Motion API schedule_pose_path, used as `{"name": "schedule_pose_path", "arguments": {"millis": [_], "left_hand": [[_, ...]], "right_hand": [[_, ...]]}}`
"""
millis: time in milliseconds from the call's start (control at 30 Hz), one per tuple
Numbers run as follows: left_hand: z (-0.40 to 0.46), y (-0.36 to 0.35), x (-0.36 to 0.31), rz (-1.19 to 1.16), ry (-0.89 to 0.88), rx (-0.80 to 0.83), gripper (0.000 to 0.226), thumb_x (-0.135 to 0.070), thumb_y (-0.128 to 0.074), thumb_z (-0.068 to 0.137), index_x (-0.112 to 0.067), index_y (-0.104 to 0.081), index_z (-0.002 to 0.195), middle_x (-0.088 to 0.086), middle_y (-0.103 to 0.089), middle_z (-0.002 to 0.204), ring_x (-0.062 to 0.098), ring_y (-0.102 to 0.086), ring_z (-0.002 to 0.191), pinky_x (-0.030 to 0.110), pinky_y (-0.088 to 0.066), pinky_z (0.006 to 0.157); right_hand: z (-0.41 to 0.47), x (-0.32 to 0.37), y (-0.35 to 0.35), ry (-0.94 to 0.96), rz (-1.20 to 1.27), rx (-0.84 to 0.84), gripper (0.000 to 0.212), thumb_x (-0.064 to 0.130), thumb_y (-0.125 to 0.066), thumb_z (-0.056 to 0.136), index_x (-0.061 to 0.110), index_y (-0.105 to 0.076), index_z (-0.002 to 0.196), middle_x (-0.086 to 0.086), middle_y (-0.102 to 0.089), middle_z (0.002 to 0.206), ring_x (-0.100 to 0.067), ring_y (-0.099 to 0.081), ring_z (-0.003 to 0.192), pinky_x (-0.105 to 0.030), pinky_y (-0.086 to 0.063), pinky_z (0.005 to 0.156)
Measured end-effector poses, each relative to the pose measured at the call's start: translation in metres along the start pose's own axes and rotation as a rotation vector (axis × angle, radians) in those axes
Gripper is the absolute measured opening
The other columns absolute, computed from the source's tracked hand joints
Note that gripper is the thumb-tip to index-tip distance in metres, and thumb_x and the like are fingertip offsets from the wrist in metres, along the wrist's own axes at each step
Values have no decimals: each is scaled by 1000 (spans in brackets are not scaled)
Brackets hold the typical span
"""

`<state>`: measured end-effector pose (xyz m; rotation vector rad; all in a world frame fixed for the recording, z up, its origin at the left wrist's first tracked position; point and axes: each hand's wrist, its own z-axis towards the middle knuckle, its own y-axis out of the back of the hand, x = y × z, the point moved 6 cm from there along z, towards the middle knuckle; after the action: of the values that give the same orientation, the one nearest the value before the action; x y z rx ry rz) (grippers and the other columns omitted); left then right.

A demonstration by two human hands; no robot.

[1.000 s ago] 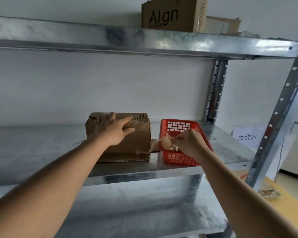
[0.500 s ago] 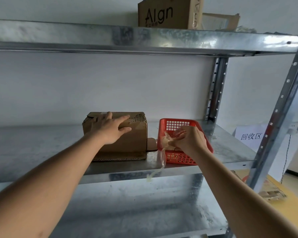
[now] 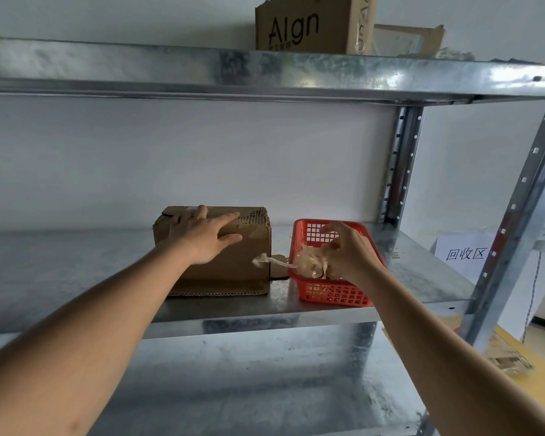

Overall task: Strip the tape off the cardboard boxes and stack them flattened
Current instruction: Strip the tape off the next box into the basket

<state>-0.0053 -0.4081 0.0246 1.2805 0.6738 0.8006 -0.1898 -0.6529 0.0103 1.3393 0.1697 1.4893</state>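
A brown cardboard box [image 3: 233, 262] stands on the middle metal shelf [image 3: 76, 262], on top of a flat sheet of cardboard [image 3: 217, 291]. My left hand [image 3: 203, 236] rests on the box's upper front edge with the fingers straight. To the right stands a red plastic basket [image 3: 334, 294]. My right hand [image 3: 348, 254] hovers over it and pinches a crumpled wad of clear tape [image 3: 310, 265] inside the basket. A thin tail of the tape sticks out left over the basket's rim.
On the top shelf [image 3: 265, 73] stand a cardboard box printed "AIgn" [image 3: 312, 25] and another box [image 3: 406, 39] behind it. Steel uprights [image 3: 523, 209] frame the right side. A white paper sign [image 3: 464, 253] hangs beyond the rack, and cardboard scraps [image 3: 507, 363] lie on the yellow floor.
My right hand has lifted the dangling tape strip off the shelf edge and bunched it into the basket. My left hand stays on the box.
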Motion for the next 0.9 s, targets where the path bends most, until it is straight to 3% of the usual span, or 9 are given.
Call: {"name": "schedule_pose_path", "arguments": {"millis": [133, 267, 333, 433, 633, 767, 900], "left_hand": [[1, -1, 1, -14, 6, 13, 68, -86, -24, 89, -65, -14, 153, 10, -19, 166, 41, -19, 154, 65, -23, 120], [1, 0, 0, -18, 5, 17, 67, -84, -26, 91, -64, -15, 153, 9, -21, 164, 41, -20, 153, 65, -22, 120], [1, 1, 0, -13, 3, 19, 67, -84, -26, 91, -64, -15, 154, 9, -21, 164, 40, -20, 153, 64, -23, 120], [1, 2, -1, 13, 2, 13, 68, -84, -24, 90, -64, -15, 154, 11, -24, 162, 40, -22, 152, 62, -24, 120], [3, 1, -1, 16, 1, 10, 70, -86, -22, 88, -64, -14, 154, 12, -25, 162, 42, -26, 150, 63, -25, 119], [3, 0, 0, 9, -2, 19, 71, -87, -22, 87, -64, -13, 154, 12, -21, 164, 43, -22, 152, 64, -24, 120], [4, -1, 0, 2, 4, 23, 69, -85, -24, 89, -64, -12, 154, 12, -19, 165, 43, -19, 153, 65, -20, 121]], "right_hand": [[5, -2, -1, -37, -103, 49, 11, 20, -73, 95, 29, -71, 88, 8, -72, 82, -13, -71, 63, -33, -63, 63], [5, -10, -3, -89, -133, 73, 13, 15, -84, 85, 27, -78, 85, 8, -72, 87, -7, -68, 68, -18, -53, 58], [4, -12, 0, -87, -116, 43, 23, 10, -89, 78, 27, -79, 91, 6, -73, 89, -7, -68, 74, -21, -57, 63], [4, -11, 8, -90, -125, 29, 21, 16, -93, 73, 29, -80, 82, 9, -75, 82, -6, -69, 74, -26, -60, 67], [6, -13, 7, -108, -236, 177, 20, 7, -76, 91, 26, -81, 92, 8, -67, 91, -13, -64, 80, -22, -55, 64], [5, -15, 21, -98, -203, 3, 16, 15, -90, 78, 26, -79, 81, 2, -72, 97, -18, -67, 88, -37, -62, 81], [7, -24, 29, -139, -219, -65, 20, 18, -95, 71, 23, -76, 78, 0, -72, 96, -18, -64, 85, -37, -59, 78]]}}
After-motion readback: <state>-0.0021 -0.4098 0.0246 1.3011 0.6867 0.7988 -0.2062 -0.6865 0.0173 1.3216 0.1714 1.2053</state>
